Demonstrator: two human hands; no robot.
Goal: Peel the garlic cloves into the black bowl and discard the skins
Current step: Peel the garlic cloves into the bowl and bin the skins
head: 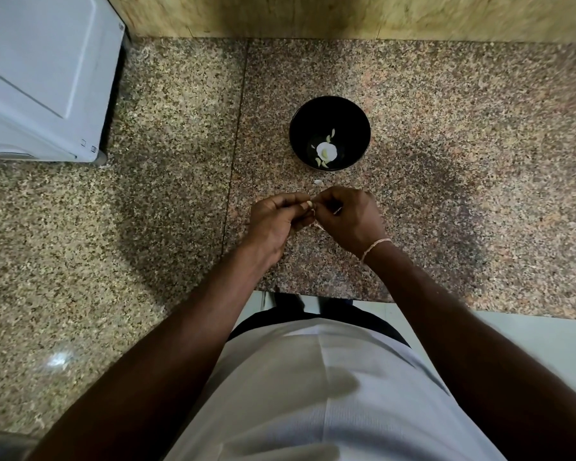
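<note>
My left hand [275, 216] pinches the garlic clove [309, 203]; right hand [348, 216] grips its skin, near the black bowl [330, 133]. Risk: clove slips, skin drops into bowl.

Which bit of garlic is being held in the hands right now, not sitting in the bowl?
The small pale garlic clove pinched between the left hand and right hand. The other pale garlic pieces lie inside the round black bowl, beyond the hands.

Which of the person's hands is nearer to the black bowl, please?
Right, slightly. The right hand sits just below the black bowl; the left hand is below it and off to the left.
</note>
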